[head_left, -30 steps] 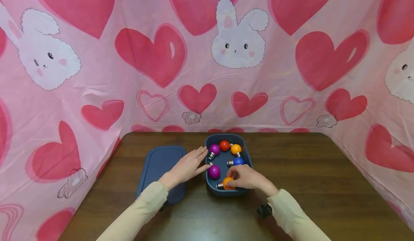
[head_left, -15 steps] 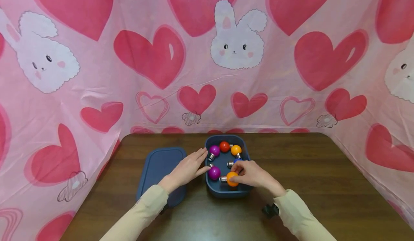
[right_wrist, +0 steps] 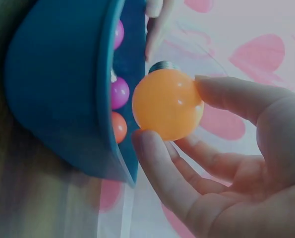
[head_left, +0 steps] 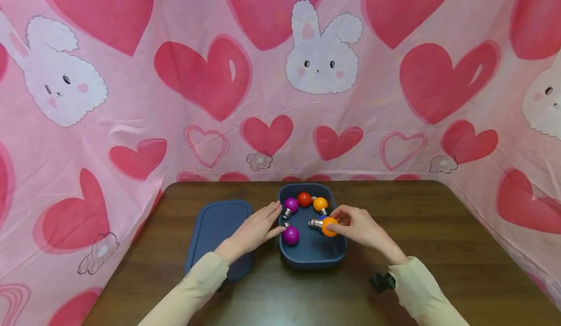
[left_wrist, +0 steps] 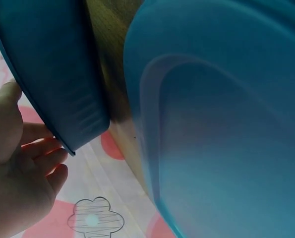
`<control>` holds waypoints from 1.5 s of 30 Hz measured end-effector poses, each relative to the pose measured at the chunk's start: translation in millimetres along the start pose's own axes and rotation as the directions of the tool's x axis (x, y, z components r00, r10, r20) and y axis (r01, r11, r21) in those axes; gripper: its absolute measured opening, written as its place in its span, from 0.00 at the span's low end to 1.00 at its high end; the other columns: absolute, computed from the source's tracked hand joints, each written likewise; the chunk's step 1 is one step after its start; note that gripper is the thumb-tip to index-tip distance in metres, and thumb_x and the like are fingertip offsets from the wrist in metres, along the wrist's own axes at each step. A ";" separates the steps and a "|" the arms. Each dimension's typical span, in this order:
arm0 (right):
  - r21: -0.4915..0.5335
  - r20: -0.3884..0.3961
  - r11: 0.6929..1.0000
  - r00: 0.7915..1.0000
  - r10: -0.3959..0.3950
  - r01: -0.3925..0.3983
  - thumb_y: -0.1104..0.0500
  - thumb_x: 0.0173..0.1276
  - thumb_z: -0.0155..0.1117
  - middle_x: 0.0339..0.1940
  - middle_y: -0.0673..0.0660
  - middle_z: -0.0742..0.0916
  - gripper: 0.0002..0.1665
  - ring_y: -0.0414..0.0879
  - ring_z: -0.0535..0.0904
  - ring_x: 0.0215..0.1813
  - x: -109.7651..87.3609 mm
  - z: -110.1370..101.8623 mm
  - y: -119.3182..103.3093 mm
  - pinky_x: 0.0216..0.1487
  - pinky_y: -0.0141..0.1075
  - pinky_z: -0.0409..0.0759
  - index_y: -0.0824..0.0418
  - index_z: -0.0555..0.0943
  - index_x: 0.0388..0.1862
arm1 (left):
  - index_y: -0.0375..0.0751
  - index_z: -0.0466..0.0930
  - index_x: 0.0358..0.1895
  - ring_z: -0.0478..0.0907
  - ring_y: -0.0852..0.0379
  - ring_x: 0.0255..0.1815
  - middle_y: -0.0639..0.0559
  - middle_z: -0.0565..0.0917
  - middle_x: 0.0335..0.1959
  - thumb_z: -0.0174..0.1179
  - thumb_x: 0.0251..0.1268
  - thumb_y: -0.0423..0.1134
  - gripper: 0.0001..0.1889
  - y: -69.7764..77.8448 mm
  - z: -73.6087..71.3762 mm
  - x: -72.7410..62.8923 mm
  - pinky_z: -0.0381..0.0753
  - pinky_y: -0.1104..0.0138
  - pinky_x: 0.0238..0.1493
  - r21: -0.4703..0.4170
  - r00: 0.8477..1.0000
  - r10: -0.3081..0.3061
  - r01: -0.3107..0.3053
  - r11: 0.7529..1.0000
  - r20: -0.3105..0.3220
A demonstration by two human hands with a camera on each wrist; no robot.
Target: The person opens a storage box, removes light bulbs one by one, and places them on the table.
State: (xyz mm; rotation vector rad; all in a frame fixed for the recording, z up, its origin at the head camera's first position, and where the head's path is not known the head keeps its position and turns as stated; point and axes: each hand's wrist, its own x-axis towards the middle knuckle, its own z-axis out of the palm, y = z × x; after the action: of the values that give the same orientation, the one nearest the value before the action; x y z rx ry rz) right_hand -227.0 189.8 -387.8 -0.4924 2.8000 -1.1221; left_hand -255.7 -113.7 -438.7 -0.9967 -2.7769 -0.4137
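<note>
An orange light bulb [head_left: 330, 227] is pinched between the thumb and fingers of my right hand [head_left: 360, 225], over the right side of a blue plastic box [head_left: 313, 262]. Its metal screw base points left. In the right wrist view the orange bulb [right_wrist: 168, 104] shows above the box's rim. My left hand [head_left: 255, 229] has its fingers extended, with fingertips right at the box's left rim [left_wrist: 38, 111]. Inside the box lie two purple bulbs [head_left: 291, 235], a red bulb [head_left: 304, 199], another orange bulb [head_left: 320, 204] and a blue bulb [head_left: 322, 217], mostly hidden behind the held one.
The blue lid [head_left: 221, 224] lies on the wooden table [head_left: 407, 219] to the left of the box, partly under my left forearm. A pink cloth with hearts and rabbits [head_left: 280, 97] hangs behind the table and along both sides.
My right hand has lifted the orange bulb from the box's near end and carried it up and to the right, over the blue bulb. The left hand has stayed at the rim.
</note>
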 end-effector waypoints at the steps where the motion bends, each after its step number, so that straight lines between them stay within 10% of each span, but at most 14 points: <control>1: -0.001 -0.015 1.000 1.000 0.005 -0.005 0.51 0.65 0.70 0.38 0.55 0.86 0.18 0.43 0.79 0.36 -0.5 -2.3 1.7 0.35 0.28 0.81 0.62 0.82 0.46 | 0.35 0.66 0.72 0.69 0.42 0.74 0.40 0.69 0.74 0.55 0.72 0.55 0.34 0.7 -0.7 -0.1 0.73 0.50 0.70 0.000 1.000 -0.001 0.001 1.000 0.000; 15: -0.001 -0.160 0.993 0.980 0.120 -0.122 0.43 0.67 0.66 0.46 0.61 0.87 0.26 0.48 0.82 0.43 -4.7 -29.8 25.1 0.47 0.39 0.85 0.63 0.80 0.53 | 0.33 0.67 0.72 0.69 0.42 0.73 0.39 0.70 0.73 0.56 0.72 0.54 0.34 1.4 1.6 -0.5 0.73 0.51 0.70 0.005 1.000 0.005 -0.004 1.000 -0.022; 45: -0.036 -0.258 0.960 0.930 0.261 -0.279 0.43 0.68 0.65 0.46 0.69 0.86 0.31 0.53 0.82 0.42 -10.2 -42.9 92.6 0.39 0.31 0.79 0.70 0.78 0.51 | 0.33 0.66 0.72 0.70 0.41 0.73 0.38 0.69 0.73 0.56 0.72 0.53 0.34 1.2 2.3 -2.4 0.75 0.51 0.68 -0.011 1.000 0.001 -0.001 1.000 -0.026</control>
State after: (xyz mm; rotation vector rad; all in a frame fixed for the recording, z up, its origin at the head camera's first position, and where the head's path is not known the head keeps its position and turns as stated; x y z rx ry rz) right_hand -250.1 284.2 -420.5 0.0404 3.0073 -1.0939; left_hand -253.2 -113.5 -441.2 -0.9873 -2.7537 -0.4390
